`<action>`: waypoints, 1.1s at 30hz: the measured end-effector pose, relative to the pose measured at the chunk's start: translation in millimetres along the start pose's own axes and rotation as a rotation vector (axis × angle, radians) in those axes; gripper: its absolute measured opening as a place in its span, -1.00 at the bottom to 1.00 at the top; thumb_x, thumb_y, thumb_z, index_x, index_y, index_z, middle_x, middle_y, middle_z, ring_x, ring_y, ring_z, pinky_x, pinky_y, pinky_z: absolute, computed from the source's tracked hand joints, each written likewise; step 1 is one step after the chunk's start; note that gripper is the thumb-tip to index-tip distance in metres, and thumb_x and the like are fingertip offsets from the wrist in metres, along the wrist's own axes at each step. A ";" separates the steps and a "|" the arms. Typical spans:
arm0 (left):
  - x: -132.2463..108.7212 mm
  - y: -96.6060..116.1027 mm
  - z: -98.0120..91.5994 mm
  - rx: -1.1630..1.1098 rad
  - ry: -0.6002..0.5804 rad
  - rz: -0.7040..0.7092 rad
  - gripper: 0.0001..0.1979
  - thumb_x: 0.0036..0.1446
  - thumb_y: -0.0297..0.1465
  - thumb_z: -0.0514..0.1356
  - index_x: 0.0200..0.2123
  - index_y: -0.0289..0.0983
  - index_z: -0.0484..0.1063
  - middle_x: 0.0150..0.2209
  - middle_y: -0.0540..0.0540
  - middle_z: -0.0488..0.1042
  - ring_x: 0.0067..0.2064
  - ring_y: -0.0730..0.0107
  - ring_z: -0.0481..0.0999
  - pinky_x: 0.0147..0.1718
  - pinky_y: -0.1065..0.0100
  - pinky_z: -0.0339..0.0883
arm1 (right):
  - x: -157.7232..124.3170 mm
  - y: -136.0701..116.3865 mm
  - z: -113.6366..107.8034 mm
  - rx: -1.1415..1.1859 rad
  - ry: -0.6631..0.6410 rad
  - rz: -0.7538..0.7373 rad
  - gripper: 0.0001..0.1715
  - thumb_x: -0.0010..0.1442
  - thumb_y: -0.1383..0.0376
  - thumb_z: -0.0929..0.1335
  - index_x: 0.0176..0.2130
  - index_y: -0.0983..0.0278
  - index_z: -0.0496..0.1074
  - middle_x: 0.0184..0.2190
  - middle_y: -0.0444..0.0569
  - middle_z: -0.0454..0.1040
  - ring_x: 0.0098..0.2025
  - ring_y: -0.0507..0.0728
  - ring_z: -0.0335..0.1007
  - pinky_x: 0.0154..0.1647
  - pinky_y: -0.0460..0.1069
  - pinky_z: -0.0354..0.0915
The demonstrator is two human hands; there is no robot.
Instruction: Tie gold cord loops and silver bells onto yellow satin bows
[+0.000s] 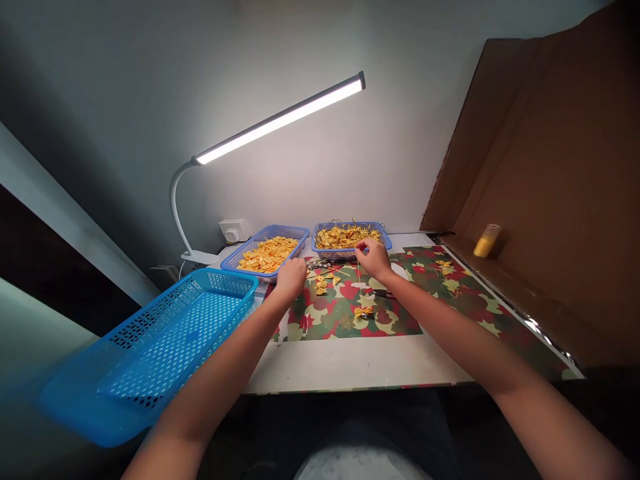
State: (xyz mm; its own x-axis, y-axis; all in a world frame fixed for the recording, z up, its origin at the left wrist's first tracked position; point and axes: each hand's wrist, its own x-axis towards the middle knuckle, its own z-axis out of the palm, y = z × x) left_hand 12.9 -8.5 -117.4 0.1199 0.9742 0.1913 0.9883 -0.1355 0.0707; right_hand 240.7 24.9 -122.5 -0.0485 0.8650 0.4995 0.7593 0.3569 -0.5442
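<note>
My right hand (373, 259) is raised over the mat, thumb and finger pinched on a thin string (359, 277). The string runs down toward a yellow bow (363, 311) with a small silver bell at it; whether they are joined is too fine to tell. My left hand (292, 277) is closed beside a small pile of silver bells (321, 265), its fingertips mostly hidden. Two more yellow bows (321, 286) lie just right of it. Dark-handled scissors or pliers (384, 293) rest partly behind my right wrist.
Behind my hands stand a basket of yellow bows (267, 255) and a basket of gold ties (347, 237). An empty blue basket (185, 333) sits at the left under a lit lamp (280, 121). Cardboard (540, 200) walls the right side, with a yellow-filled bottle (486, 241).
</note>
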 end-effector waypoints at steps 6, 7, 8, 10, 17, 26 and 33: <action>1.4 10.6 -50.5 -0.236 0.131 0.193 -0.88 0.21 -0.47 0.11 -0.28 -0.33 0.46 -0.23 -0.23 0.51 -0.10 0.16 0.45 -0.09 0.16 0.33 | -12.3 -24.1 -2.7 0.017 -0.015 -0.322 -0.71 0.14 0.34 0.40 -0.09 0.27 0.47 -0.22 0.00 0.50 -0.26 0.12 0.41 -0.30 -0.04 0.25; -0.5 13.3 -55.2 -0.299 0.141 0.239 -0.88 0.21 -0.47 0.10 -0.29 -0.31 0.45 -0.26 -0.20 0.51 -0.14 0.18 0.45 -0.13 0.19 0.33 | -14.4 -27.1 -2.9 0.013 -0.026 -0.369 -0.68 0.14 0.35 0.41 -0.06 0.25 0.47 -0.22 -0.01 0.51 -0.25 0.12 0.41 -0.30 -0.05 0.24; -3.0 15.7 -58.0 -0.366 0.145 0.279 -0.88 0.21 -0.44 0.10 -0.28 -0.28 0.45 -0.30 -0.16 0.51 -0.19 0.22 0.46 -0.17 0.24 0.33 | -16.7 -29.1 -3.2 0.006 -0.033 -0.409 -0.68 0.14 0.36 0.41 -0.06 0.24 0.47 -0.24 -0.02 0.51 -0.26 0.11 0.41 -0.30 -0.05 0.24; -8.2 19.1 -57.9 -0.510 0.130 0.338 -0.86 0.21 -0.37 0.10 -0.25 -0.26 0.43 -0.35 -0.08 0.50 -0.29 0.31 0.46 -0.28 0.31 0.33 | -22.5 -29.6 -4.9 -0.011 -0.031 -0.466 -0.76 0.20 0.37 0.36 -0.10 0.24 0.50 -0.29 -0.02 0.52 -0.27 0.11 0.42 -0.29 -0.04 0.23; -16.5 23.1 -37.2 -0.909 -0.046 0.415 -0.72 0.17 -0.23 0.11 -0.20 -0.33 0.40 -0.36 -0.12 0.52 -0.35 0.38 0.49 -0.36 0.37 0.38 | -47.2 -14.7 -19.6 -0.082 0.024 -0.543 -0.79 0.29 0.27 0.29 -0.19 0.28 0.51 -0.34 0.01 0.53 -0.29 0.12 0.42 -0.24 -0.03 0.24; -36.3 26.5 -21.1 -0.883 -0.167 0.426 -0.70 0.14 -0.19 0.16 -0.24 -0.31 0.48 -0.41 -0.08 0.50 -0.41 0.40 0.46 -0.45 0.41 0.31 | -68.4 6.6 -29.6 -0.263 0.038 -0.448 -0.76 0.26 0.38 0.28 -0.36 0.29 0.52 -0.42 -0.02 0.51 -0.38 0.10 0.34 -0.34 -0.02 0.10; -49.5 32.5 -4.8 -0.634 -0.151 0.474 -0.97 0.00 -0.42 0.28 -0.43 -0.23 0.55 -0.54 -0.02 0.46 -0.48 0.38 0.36 -0.42 0.37 0.19 | -79.7 16.5 -39.8 -0.305 0.033 -0.336 -0.81 0.22 0.38 0.31 -0.38 0.28 0.51 -0.33 0.04 0.51 -0.24 0.17 0.32 -0.26 0.00 0.15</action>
State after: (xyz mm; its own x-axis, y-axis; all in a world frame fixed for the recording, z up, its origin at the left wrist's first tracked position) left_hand 38.6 -62.0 -119.8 0.5696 0.7950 0.2089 0.5924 -0.5732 0.5661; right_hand 283.0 -52.2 -144.5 -0.3081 0.7054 0.6383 0.8616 0.4914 -0.1271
